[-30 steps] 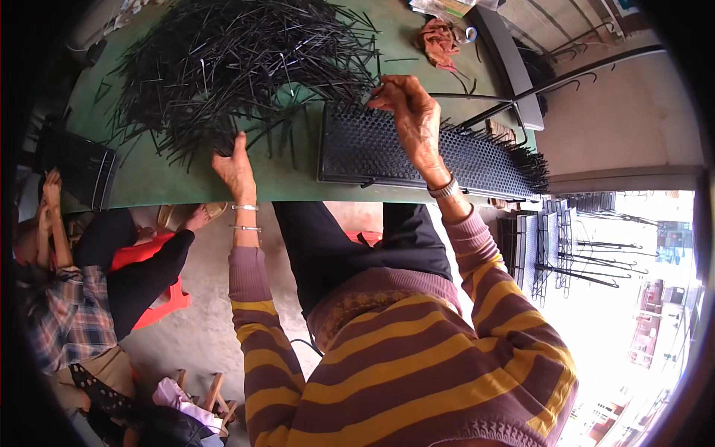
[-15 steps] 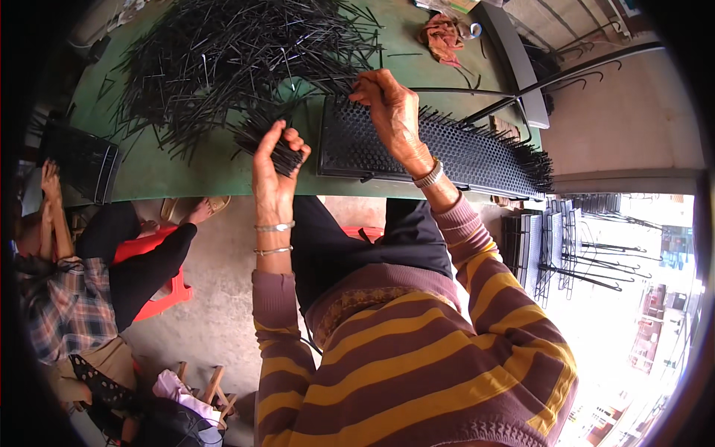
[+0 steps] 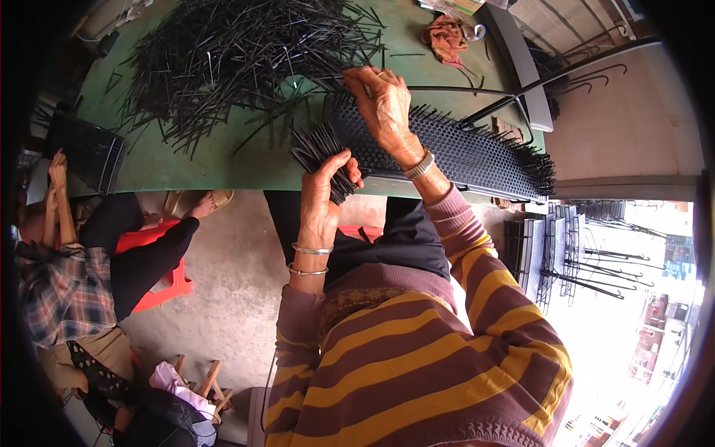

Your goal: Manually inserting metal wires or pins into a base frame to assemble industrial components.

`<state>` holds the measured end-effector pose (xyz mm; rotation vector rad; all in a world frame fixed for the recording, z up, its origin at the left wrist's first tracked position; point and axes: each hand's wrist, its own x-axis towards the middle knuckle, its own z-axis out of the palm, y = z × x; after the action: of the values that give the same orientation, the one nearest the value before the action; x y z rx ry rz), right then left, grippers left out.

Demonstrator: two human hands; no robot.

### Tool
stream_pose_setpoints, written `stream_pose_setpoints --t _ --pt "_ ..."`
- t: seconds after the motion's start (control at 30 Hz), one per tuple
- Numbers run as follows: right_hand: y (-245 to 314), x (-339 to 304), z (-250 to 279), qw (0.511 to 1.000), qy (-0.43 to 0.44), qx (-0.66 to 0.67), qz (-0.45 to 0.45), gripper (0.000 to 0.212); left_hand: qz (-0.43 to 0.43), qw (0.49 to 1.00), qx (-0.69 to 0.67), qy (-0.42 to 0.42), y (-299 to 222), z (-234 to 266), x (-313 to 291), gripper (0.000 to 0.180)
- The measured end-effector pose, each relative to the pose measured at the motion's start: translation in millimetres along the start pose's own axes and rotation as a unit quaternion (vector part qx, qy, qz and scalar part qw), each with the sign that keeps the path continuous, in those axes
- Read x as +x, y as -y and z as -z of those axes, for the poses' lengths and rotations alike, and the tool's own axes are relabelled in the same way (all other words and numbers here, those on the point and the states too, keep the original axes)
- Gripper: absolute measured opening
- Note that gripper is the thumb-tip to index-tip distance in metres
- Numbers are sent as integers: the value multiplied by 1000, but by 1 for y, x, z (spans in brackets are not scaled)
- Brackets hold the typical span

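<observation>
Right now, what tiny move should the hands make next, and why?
Maybe the left hand could bring its bundle of thin black sticks closer to the right hand, which is over the left end of the long black perforated panel: many of its holes look unfilled.

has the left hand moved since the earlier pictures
Yes, the left hand has moved right, toward the black perforated panel, and is now at its left end.
</observation>
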<state>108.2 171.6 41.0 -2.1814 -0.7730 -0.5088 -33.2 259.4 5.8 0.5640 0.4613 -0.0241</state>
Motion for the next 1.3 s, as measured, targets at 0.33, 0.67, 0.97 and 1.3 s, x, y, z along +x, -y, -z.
stream_pose_setpoints --t 0.33,0.67,0.97,1.3 --pt "1 4 7 986 19 -114 116 8 7 998 58 3 5 -4 -13 15" --pt "-3 11 3 990 -15 -117 73 5 36 998 47 -13 9 -2 -24 14" --pt "-2 17 10 982 45 -107 151 10 53 998 22 10 12 -3 -20 16" --pt "-15 16 6 978 66 -89 176 13 32 998 48 7 7 -6 -19 15"
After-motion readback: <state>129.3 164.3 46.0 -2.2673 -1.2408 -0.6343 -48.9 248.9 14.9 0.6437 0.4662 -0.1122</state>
